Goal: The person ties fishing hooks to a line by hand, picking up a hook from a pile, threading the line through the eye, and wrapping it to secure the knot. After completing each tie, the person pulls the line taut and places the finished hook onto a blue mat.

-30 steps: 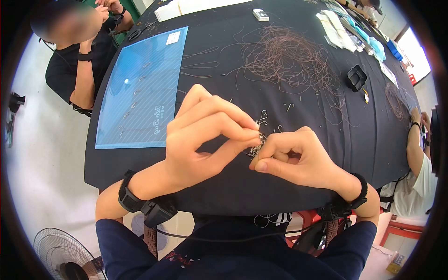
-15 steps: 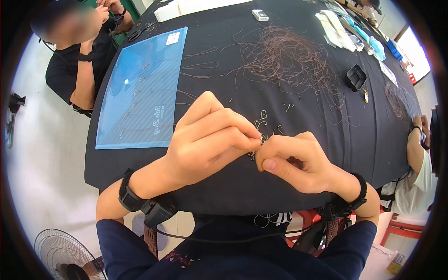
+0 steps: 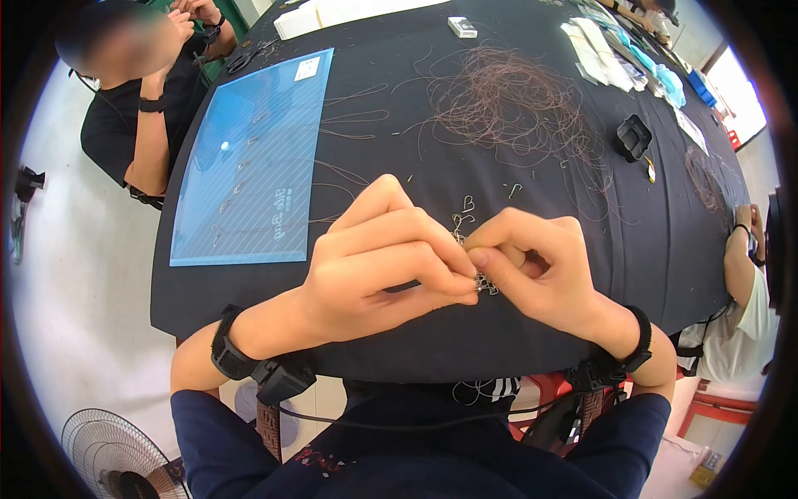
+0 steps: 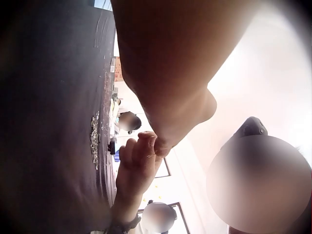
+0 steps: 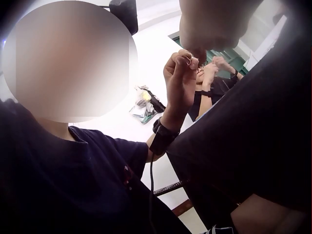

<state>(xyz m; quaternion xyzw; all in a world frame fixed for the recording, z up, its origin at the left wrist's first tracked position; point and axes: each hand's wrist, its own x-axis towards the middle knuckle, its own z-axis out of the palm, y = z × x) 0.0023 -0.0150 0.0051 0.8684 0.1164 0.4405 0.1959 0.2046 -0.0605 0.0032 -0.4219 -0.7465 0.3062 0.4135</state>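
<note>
My left hand (image 3: 378, 266) pinches a small fish hook (image 5: 189, 59) between thumb and fingertips; its curve shows in the right wrist view. Right beside those fingertips, my right hand (image 3: 544, 270) has its thumb pressed to a curled index finger. A thin strand (image 4: 151, 155) shows at the fingers in the left wrist view, mostly hidden by them. Beneath both hands a pile of loose fish hooks (image 4: 94, 141) lies on the black tablecloth (image 3: 399, 353). A few single hooks (image 3: 468, 204) lie just beyond the hands.
A blue file bag (image 3: 283, 166) on the left carries a row of hooks with line loops. Tangled brown line (image 3: 519, 104) spreads ahead. A black tray (image 3: 634, 137) stands to the right, a small box (image 3: 463, 27) at the back. Other people sit around the table.
Both hands have shifted slightly, the left one right and down. The right hand's fingertips have moved up and over to meet the left fingertips, uncovering hooks below.
</note>
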